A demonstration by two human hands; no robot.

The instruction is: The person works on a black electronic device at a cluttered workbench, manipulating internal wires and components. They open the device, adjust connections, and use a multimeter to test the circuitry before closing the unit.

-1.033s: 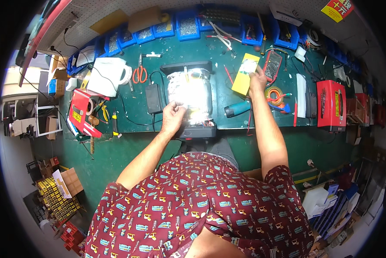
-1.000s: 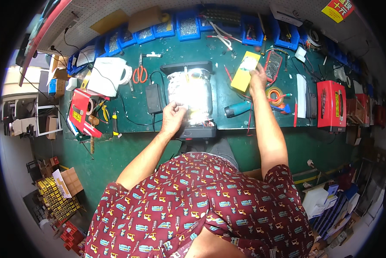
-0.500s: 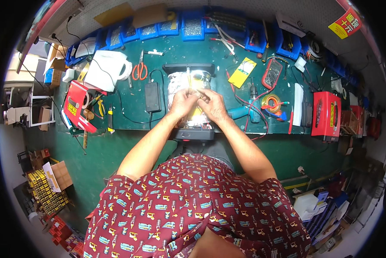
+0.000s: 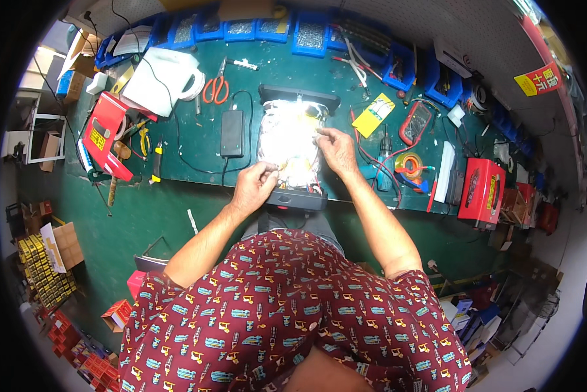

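My left hand (image 4: 251, 188) is closed at the lower-left edge of a brightly lit, wrapped bundle (image 4: 285, 137) set between two dark end pieces (image 4: 296, 201); what its fingertips grip is too small to make out. My right hand (image 4: 338, 153) is pinched at the bundle's right edge, on something I cannot identify. Glare hides much of the bundle's surface. A black power adapter (image 4: 232, 134) lies to the left. To the right are a yellow card (image 4: 372, 119), a red multimeter (image 4: 416, 123) and a teal drill (image 4: 378, 175).
Orange scissors (image 4: 215, 89), white padding (image 4: 159, 81) and a red panel (image 4: 102, 134) with pliers occupy the left of the green bench (image 4: 202, 171). Blue bins (image 4: 309, 32) line the back. A red metal unit (image 4: 479, 193) and a tape roll (image 4: 407, 164) stand at right.
My right hand left the yellow card on the bench and joined my left over the bundle's middle; since then both have moved apart, left downward, right to the edge. The view shifted too.
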